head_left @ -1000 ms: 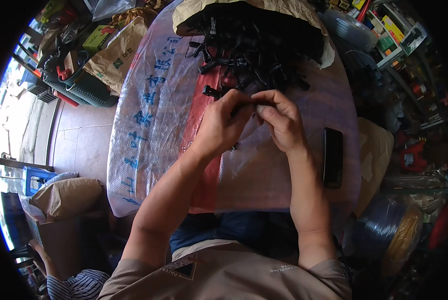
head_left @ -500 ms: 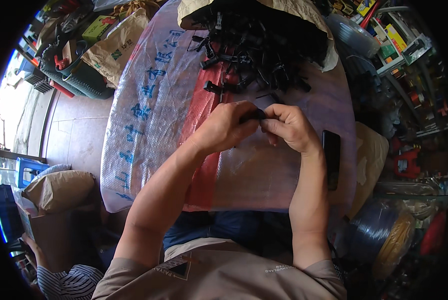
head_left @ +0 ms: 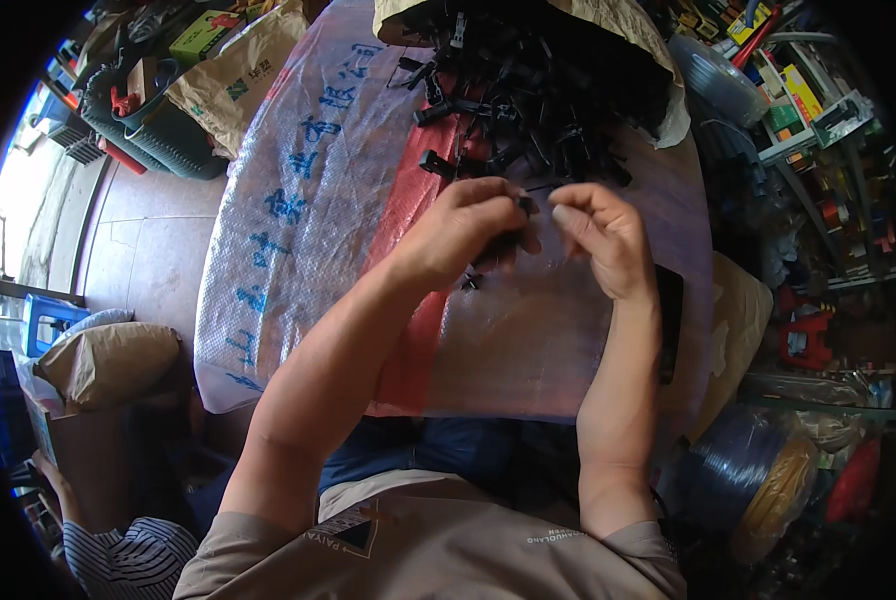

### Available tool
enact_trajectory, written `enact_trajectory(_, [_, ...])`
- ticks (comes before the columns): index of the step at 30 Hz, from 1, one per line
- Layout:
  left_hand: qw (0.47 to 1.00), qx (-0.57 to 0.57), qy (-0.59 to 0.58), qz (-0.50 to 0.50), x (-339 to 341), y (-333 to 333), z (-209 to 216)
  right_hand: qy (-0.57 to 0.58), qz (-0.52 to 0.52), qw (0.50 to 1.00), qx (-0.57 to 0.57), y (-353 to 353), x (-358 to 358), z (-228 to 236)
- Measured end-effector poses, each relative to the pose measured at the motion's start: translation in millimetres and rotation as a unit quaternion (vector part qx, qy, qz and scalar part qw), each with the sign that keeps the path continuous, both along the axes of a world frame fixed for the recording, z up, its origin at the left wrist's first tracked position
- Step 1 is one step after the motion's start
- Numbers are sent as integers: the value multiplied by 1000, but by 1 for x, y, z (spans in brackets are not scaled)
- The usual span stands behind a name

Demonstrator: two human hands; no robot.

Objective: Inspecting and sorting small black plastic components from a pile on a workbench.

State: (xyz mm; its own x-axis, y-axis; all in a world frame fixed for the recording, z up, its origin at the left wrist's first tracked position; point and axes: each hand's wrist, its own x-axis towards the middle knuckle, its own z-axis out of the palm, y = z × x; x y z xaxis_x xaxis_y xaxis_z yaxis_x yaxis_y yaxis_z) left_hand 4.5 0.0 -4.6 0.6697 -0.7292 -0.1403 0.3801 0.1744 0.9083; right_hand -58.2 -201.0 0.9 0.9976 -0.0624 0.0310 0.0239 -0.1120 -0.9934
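My left hand (head_left: 473, 232) is closed around a small black plastic part (head_left: 525, 206), with more black showing beneath its curled fingers. Most of that part is hidden. A little to the right, my right hand (head_left: 605, 238) is raised with thumb and forefinger drawn together; its fingertips are slightly blurred, and anything between them is too small to make out. The two hands are apart. Beyond them lies a heap of black plastic parts (head_left: 543, 125), spilling from an open brown paper sack (head_left: 633, 25). A tiny dark piece (head_left: 471, 283) lies just below my left hand.
A woven plastic sheet (head_left: 268, 270) with a red stripe covers the work surface. A dark phone (head_left: 672, 325) lies by my right forearm. Crowded shelves (head_left: 818, 130) and wrapped coils (head_left: 738, 470) stand right. At lower left, another person's striped sleeve (head_left: 133, 555) shows.
My hands, together before at the black part, have separated. The right has drawn right and slightly up; the left keeps the part and has turned a little. The view has shifted slightly.
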Motion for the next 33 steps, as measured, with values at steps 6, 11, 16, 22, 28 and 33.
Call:
enact_trajectory(6, [972,-128,186,65,26,10,-16,-50,-145,923,-352,-9,14,-33])
enact_trajectory(11, [982,-102,126,97,24,10,-9,-154,-77,981,-89,1,2,-2])
enact_trajectory(16, [994,45,-80,61,9,8,8,-146,-38,987,63,-1,3,-3])
enact_trajectory(22, [971,63,-215,86,-8,-6,11,-162,-58,983,68,18,2,-2])
enact_trajectory(28, [927,32,-330,176,-11,-8,-1,-139,-19,984,105,27,2,-9])
enact_trajectory(33, [933,49,-334,126,-12,-7,1,-146,-21,987,66,30,2,-10])
